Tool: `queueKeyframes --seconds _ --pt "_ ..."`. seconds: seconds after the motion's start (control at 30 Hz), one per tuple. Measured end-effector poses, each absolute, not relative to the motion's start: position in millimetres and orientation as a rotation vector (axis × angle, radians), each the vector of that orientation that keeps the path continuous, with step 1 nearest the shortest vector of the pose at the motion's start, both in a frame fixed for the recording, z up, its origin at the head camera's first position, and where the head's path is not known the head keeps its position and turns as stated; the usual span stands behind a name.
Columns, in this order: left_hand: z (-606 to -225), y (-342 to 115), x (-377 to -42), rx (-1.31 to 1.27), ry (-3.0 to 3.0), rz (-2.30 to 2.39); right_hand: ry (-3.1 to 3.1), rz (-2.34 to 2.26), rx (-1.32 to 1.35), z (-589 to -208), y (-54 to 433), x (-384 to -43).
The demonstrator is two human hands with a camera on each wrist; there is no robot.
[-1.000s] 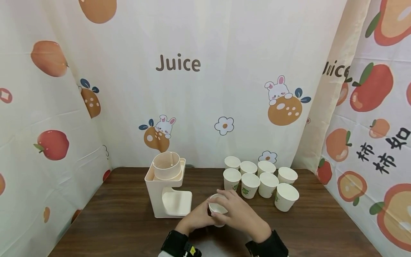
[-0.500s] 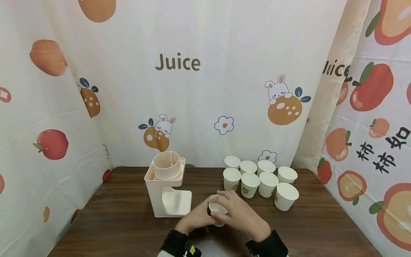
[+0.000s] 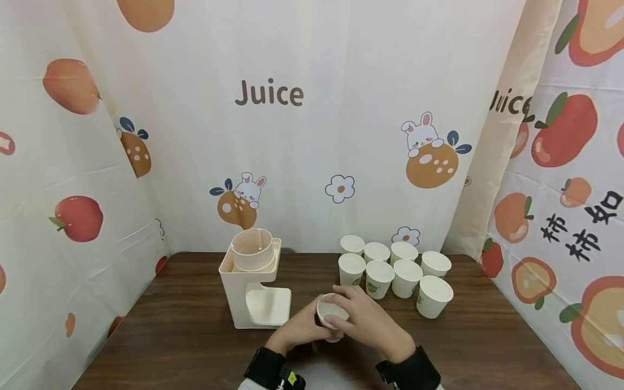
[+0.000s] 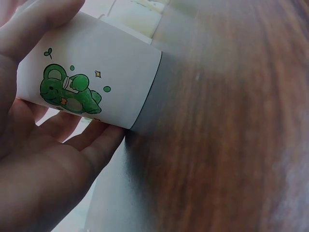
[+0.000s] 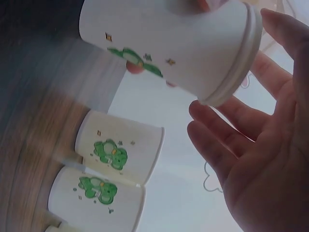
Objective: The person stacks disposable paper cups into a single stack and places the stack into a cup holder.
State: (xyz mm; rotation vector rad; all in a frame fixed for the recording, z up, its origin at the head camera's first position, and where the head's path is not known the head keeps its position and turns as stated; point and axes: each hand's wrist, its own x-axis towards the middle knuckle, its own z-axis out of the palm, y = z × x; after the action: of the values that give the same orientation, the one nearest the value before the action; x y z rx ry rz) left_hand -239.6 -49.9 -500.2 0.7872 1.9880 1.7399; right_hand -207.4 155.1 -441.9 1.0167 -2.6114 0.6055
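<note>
A white paper cup (image 3: 332, 309) stands near the middle of the table, its rim up. My left hand (image 3: 301, 327) grips its side; in the left wrist view, thumb and fingers curl round the cup (image 4: 116, 58), which has a green cartoon bear printed on it. Over the rim from the right reaches my right hand (image 3: 365, 317). The right wrist view has that hand's fingers (image 5: 217, 150) spread loosely beside the rim of the cup (image 5: 169, 34), not wrapped round it. Whether a fingertip touches the rim I cannot tell.
Several more paper cups (image 3: 380, 276) stand in loose rows at the back right. A cream juicer-like machine (image 3: 239, 298) with a round top and a side shelf stands left of my hands. Printed curtains (image 3: 302, 141) hang behind the dark wooden table (image 3: 185, 325).
The right hand has shifted slightly right and loosened around the rim, leaving more of the cup's opening in sight. My left hand stays on the cup. The head view tilts down a little.
</note>
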Motion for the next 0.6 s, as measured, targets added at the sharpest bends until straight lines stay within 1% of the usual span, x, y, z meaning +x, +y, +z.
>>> queueKeyframes --seconds 0.27,0.6 --pt "-500.0 -50.1 -239.4 0.783 1.999 1.757 -2.553 0.582 0.969 -438.6 170.8 -214.6" --pt "-501.2 -49.0 -240.6 0.786 2.033 1.758 -2.478 0.567 0.840 -431.5 207.4 -226.5"
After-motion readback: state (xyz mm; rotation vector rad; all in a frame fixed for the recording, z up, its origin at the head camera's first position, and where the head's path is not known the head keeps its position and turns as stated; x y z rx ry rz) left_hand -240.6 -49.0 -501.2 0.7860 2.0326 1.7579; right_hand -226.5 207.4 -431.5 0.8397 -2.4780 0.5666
